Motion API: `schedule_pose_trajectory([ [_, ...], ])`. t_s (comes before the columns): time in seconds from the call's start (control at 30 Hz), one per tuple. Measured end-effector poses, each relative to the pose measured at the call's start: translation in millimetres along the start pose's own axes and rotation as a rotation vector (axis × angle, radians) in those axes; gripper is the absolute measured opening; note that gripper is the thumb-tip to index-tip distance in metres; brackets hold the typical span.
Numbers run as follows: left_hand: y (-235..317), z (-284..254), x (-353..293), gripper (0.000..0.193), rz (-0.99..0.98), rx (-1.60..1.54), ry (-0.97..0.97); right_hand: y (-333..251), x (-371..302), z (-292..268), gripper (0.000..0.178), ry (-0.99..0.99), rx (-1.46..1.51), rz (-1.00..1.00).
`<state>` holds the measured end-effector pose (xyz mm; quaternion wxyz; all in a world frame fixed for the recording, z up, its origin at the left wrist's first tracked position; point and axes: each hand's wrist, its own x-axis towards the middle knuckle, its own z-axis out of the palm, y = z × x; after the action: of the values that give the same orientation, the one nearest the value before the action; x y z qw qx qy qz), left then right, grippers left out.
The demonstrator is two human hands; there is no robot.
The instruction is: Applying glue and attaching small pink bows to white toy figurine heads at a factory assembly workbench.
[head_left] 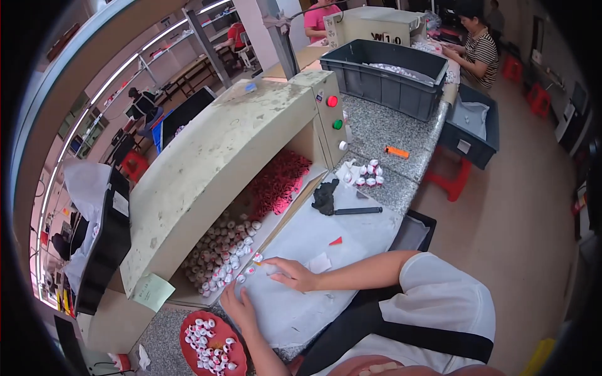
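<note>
Pieces [241, 278], small and white, lie just to the far side of your left hand [239, 308], fingers spread, and left of your right hand [297, 276], whose grip I cannot tell.

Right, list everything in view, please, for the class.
Machine: one, beige, left of centre
Buttons: two, red and green, machine's end
Note: one, pale green, machine's corner
Pink pieces: many, pink, inside machine
Dish: one, red, bottom left
White pieces: many, white-and-pink, machine, dish, countertop
Sheet: one, white, beside machine
Rag: one, black, on sheet
Bar: one, black, beside rag
Triangle: one, red, on sheet
Block: one, orange, countertop
Bins: several, dark, around machine
Stools: several, red, both sides
People: several, mixed clothing, background
Left fingers: one hand, bare, sheet's edge
Right fingers: one hand, bare, beside white pieces
</note>
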<state>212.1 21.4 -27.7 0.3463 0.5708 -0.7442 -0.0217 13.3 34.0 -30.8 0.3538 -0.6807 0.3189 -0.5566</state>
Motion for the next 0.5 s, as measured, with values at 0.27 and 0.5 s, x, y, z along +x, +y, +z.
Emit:
schedule_pose_trajectory([
  [0.27, -0.9, -11.3, -17.1, 0.027, -0.113, 0.067, 0.037, 10.0, -6.4, 8.2, 0.035, -0.038, -0.012, 0.01],
  [0.5, 9.4, -19.2, -0.7, 0.025, -0.088, -0.026, 0.065, -9.6, 10.3, -24.0, 0.038, 0.153, 0.352, 0.308],
])
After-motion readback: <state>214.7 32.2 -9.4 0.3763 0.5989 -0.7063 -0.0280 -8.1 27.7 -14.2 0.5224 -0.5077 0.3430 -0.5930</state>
